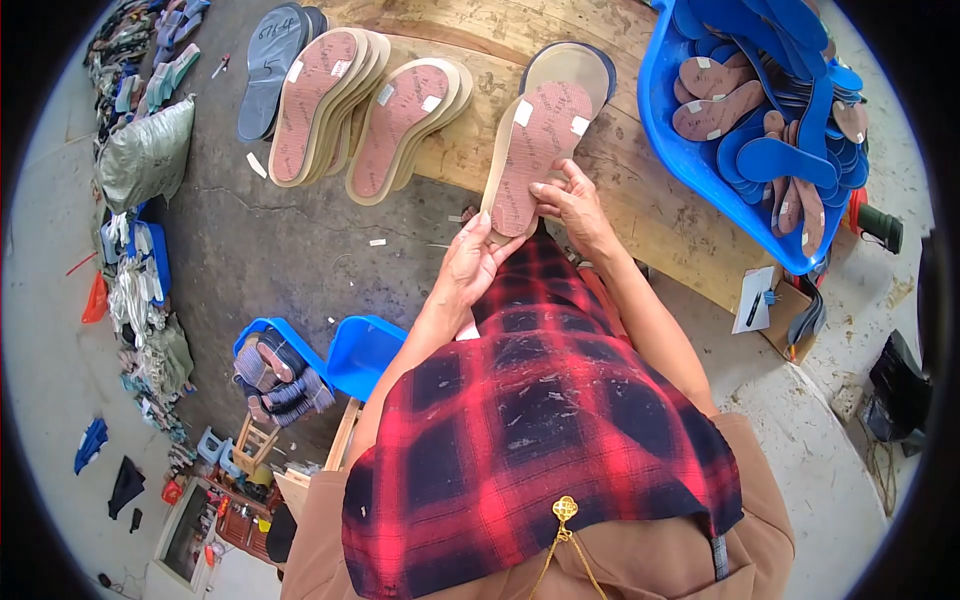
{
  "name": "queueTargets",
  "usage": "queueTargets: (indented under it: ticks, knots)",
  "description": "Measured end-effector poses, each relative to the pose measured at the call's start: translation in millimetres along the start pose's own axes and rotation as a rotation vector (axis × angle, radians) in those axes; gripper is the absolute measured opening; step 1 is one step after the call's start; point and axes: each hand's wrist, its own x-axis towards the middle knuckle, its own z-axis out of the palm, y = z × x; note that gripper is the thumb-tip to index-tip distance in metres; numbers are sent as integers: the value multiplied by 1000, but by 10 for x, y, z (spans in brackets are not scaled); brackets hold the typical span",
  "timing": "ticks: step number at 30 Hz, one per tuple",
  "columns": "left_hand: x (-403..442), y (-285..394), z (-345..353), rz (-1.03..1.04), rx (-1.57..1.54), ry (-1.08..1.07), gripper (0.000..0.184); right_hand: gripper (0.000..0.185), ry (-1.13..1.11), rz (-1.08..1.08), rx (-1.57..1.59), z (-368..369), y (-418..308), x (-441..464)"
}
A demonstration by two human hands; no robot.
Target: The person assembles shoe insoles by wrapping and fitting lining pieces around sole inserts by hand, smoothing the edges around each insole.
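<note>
A pink printed insole (pixel 538 150) with two white stickers lies on a larger beige insole (pixel 503 150), toe end away from me. Their heels reach past the table's near edge. My left hand (pixel 470 265) grips the heel end, its thumb at the edge. At the right side of the pink insole, my right hand (pixel 577 207) pinches the edge with thumb and forefinger. Under the toe end another beige insole (pixel 572 68) and a dark one show in part. To the left stand two fanned stacks of pink-topped insoles (pixel 318 95), (pixel 405 120).
Dark grey insoles (pixel 270 75) lie at the wooden table's (pixel 450 30) left end. On the right, a blue tub (pixel 680 165) holds blue and pink insoles. A blue chair (pixel 365 355) with folded cloth stands lower left. Bundles and a sack (pixel 145 160) line the floor farther left.
</note>
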Motion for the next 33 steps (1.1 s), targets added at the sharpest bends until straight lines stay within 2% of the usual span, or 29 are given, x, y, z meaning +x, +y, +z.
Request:
queueTargets:
  ticks: [9, 12, 13, 16, 17, 20, 21, 24, 28, 29, 33]
  knots:
    - [-80, 37, 14, -23, -21, -66, 34, 32, -3, -59, -67, 98, -52, -59]
    - [-52, 23, 115, 88, 82, 32, 29, 26, 20, -302, -430, 116, 42, -138]
    - [-28, 33, 117, 121, 127, 19, 28, 24, 141, -371, -610, 232, -49, -266]
    - [-12, 139, 184, 197, 224, -34, 26, 26, 316, -326, -509, 160, 58, -402]
    - [-72, 193, 227, 196, 236, -58, 24, 32, 219, -79, -377, 3, 149, -395]
    - [-269, 339, 224, 152, 293, -133, 26, 39, -183, 363, 407, 193, 3, -370]
    - [-362, 386, 205, 146, 333, -137, 28, 39, -183, 247, 502, 239, 7, -287]
    - [-620, 539, 23, 168, 457, -118, 35, 37, -96, 169, 559, 270, -150, -155]
    - [-801, 601, -117, 198, 546, -82, 33, 34, -223, 214, 656, 379, -174, -429]
    - [-822, 589, -131, 209, 543, -76, 33, 40, -221, 212, 670, 394, -165, -472]
    - [-792, 504, -271, 271, 513, -86, 32, 44, -346, 155, 726, 435, -201, -632]
